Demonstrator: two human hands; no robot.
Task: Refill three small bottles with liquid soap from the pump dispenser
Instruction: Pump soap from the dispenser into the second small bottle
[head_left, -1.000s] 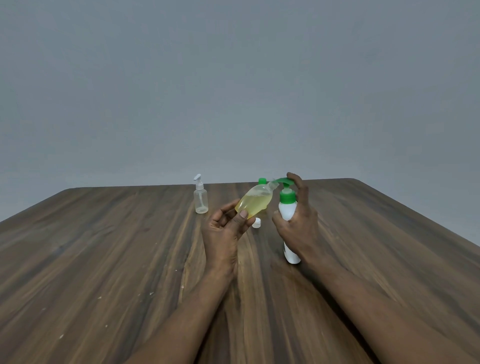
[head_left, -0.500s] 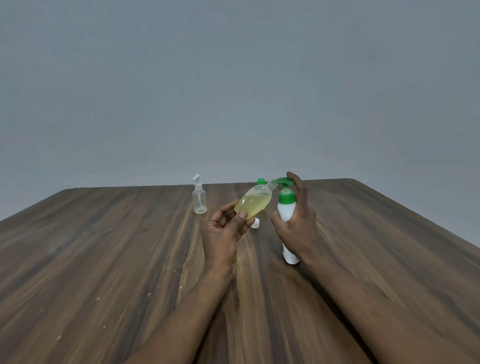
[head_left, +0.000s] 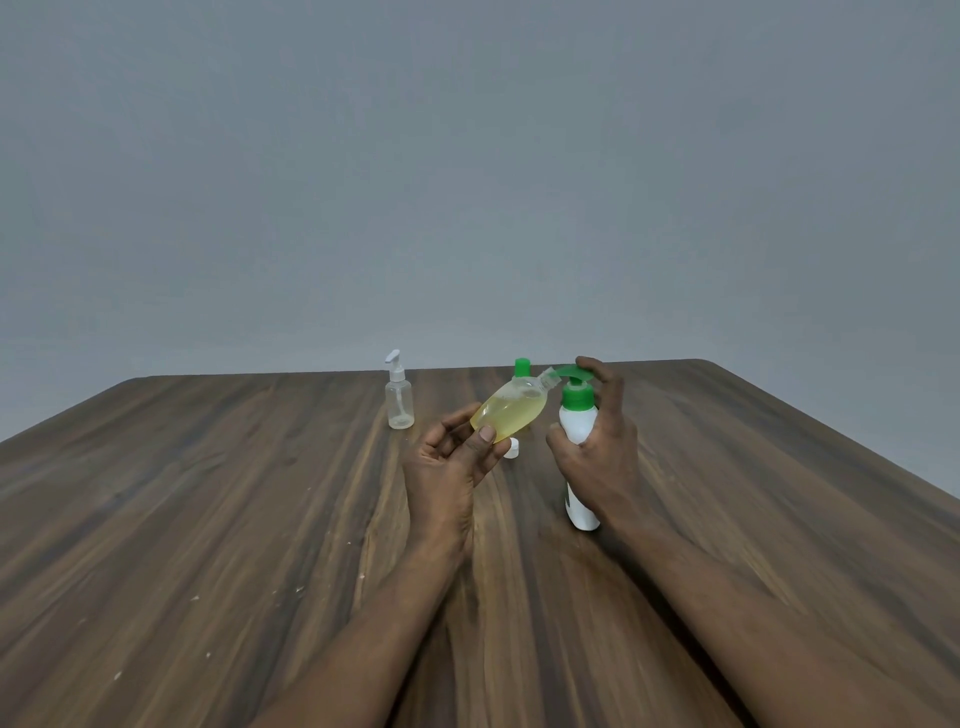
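My left hand (head_left: 451, 467) holds a small clear bottle (head_left: 511, 414) of yellow soap, tilted so its open neck meets the green spout of the pump dispenser. My right hand (head_left: 597, 447) grips the white pump dispenser (head_left: 575, 415), which stands on the table, with the index finger on top of its green pump head. A small white cap (head_left: 511, 448) lies on the table between my hands. Behind the tilted bottle, only the green cap of another bottle (head_left: 521, 366) shows. A clear, nearly empty bottle with a white pump top (head_left: 399, 399) stands to the left.
All of this sits on a dark wooden table (head_left: 260, 519) that reaches a plain grey wall. A few pale specks mark the wood near the front left.
Both hands and the two bottles hold almost the same pose. The view has shifted very slightly; nothing was picked up or let go.
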